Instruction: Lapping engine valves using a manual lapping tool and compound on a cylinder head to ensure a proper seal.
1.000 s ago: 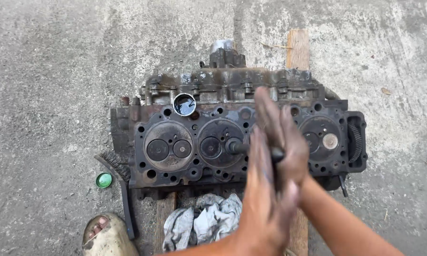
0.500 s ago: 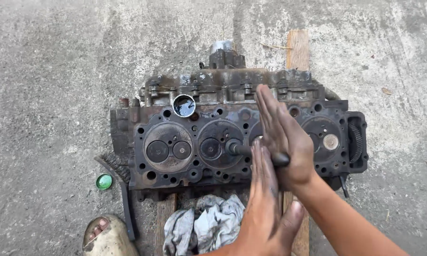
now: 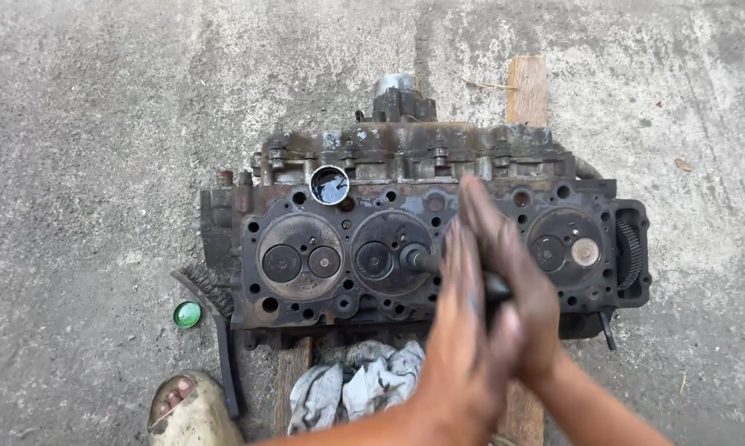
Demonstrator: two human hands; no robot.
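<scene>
A rusty, oily cylinder head [image 3: 261, 310] lies face up on wooden planks. A dark lapping stick [image 3: 423, 263] is pinched between my flat palms. Its tip sits on a valve in the second combustion chamber [image 3: 376, 260]. My left hand [image 3: 461, 339] is nearer to me, fingers pointing away. My right hand [image 3: 513, 264] presses against it from the right and reaches further over the head. Most of the stick's shaft is hidden between my palms, and so is the third chamber.
A small round cup of dark fluid [image 3: 329, 185] stands on the head's far left. A green cap [image 3: 187, 314] and a wire brush [image 3: 215, 318] lie left of the head. A crumpled rag [image 3: 356, 384] and my sandalled foot [image 3: 182, 409] are near me. A plank [image 3: 528, 87] juts out behind.
My palms have slid back and forth against each other around the stick. The right hand's fingertips have drawn slightly back toward me. The head and the other things have stayed put.
</scene>
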